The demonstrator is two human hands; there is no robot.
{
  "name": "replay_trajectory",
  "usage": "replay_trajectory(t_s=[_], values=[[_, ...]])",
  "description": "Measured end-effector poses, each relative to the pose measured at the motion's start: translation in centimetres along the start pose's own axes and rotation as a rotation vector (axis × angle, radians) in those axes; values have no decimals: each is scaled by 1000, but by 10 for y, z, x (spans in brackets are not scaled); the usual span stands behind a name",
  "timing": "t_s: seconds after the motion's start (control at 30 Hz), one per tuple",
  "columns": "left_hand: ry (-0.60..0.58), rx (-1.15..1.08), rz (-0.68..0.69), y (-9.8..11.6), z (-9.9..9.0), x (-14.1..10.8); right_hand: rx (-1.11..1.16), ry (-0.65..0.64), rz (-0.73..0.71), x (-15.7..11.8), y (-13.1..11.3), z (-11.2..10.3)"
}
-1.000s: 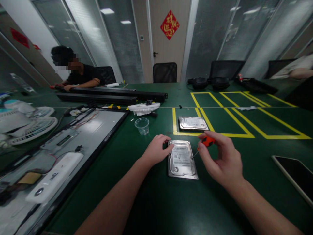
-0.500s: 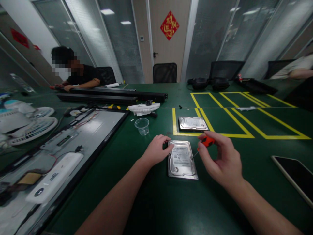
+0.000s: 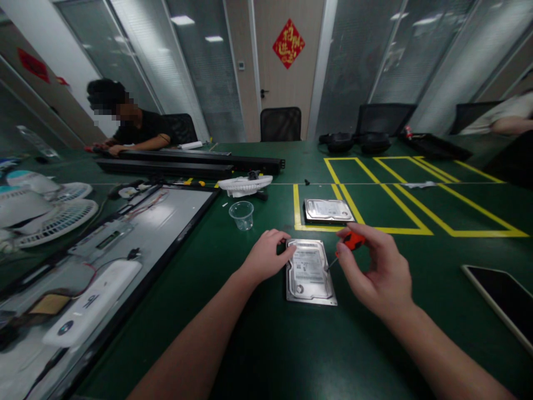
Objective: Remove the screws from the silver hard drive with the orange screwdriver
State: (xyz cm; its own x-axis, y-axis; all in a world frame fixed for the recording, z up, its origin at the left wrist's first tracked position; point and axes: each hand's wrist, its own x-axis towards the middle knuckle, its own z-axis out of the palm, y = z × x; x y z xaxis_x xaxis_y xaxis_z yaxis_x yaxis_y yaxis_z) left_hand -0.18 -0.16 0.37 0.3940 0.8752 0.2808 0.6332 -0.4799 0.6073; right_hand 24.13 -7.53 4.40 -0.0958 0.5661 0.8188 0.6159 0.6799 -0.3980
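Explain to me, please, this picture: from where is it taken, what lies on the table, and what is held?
There is no machine: a person works bare-handed, and a camera worn on the head looks forward and down. The left hand touches the upper left part of a hard drive lying flat on the green table. The right hand holds a screwdriver, its shaft reaching the drive's right side. Beyond lie a second drive and a clear cup; at right, what looks like a phone.
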Motion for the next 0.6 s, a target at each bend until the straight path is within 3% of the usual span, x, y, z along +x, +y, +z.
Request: replay_trajectory(t_s=[0.6], values=[[-2, 6, 0, 0, 0, 0, -35, -55, 5, 3, -4, -1]])
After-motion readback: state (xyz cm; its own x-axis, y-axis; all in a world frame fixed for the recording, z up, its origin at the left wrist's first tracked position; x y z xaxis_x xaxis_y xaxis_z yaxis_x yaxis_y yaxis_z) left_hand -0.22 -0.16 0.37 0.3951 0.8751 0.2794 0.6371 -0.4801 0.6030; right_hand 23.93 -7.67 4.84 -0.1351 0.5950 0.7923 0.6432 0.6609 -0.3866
